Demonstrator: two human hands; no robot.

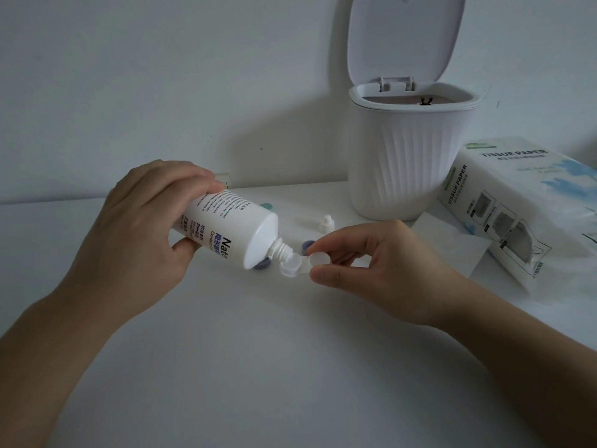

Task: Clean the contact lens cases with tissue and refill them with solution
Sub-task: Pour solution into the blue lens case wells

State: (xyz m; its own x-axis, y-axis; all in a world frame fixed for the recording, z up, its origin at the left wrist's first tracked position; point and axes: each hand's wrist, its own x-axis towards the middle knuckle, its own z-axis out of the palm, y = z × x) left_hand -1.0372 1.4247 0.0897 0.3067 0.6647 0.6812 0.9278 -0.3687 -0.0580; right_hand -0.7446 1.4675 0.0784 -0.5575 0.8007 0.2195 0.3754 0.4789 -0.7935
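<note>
Left hand [145, 221] has its grip wrapped round the solution bottle [226, 231], fingers over the top and thumb underneath, tipped so the nozzle [284, 250] points down toward 4 o'clock. Right hand [381, 263] pinches the clear contact lens case [300, 263] by its 3 o'clock well, thumb below and fingertips on top, holding it up off the worktop [258, 350]. The nozzle sits right over the other well, the one at 9 o'clock, touching or just shy of it, hard to say which. Can't tell if any liquid is in there yet.

So this looks like the refill step, first well of this case. Next move, I'd guess, is a gentle squeeze with the case kept level, then shifting the nozzle across to the second well. Trouble is the right fingers are covering that one, so the pinch probably needs to change first.

Around the hands: a couple of purple caps [308, 245] sit just behind the case, one mostly hidden under the bottle. A teal cap [268, 206] peeks out past the bottle at 12 o'clock, and the small white bottle cap [326, 223] stands near it. Further out at 1 o'clock is a white ribbed bin [407, 163] with its lid flipped up, and at 3 o'clock a tissue paper pack [517, 205] with a loose tissue [452, 240] lying in front of it.
</note>
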